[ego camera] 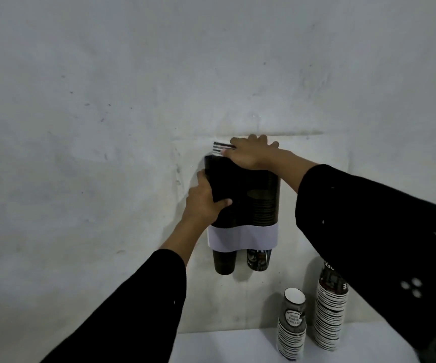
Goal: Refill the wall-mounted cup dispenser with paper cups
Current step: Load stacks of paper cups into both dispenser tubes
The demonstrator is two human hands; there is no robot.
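A dark, see-through cup dispenser [253, 189] with two tubes and a white band [243, 238] hangs on the wall. My left hand [206, 200] grips its left tube from the side. A stack of paper cups [219, 148] sticks out of the top of the left tube, and my right hand [250, 153] lies flat on that stack, fingers over its rims. Stacked cups show through the right tube. One dark cup [224, 262] and one printed cup [258, 259] poke out below the band.
Two upside-down stacks of printed paper cups stand on a white counter [224, 347] at lower right: a short stack [291, 328] and a taller stack [330, 310]. The grey wall [107, 100] fills the rest of the view.
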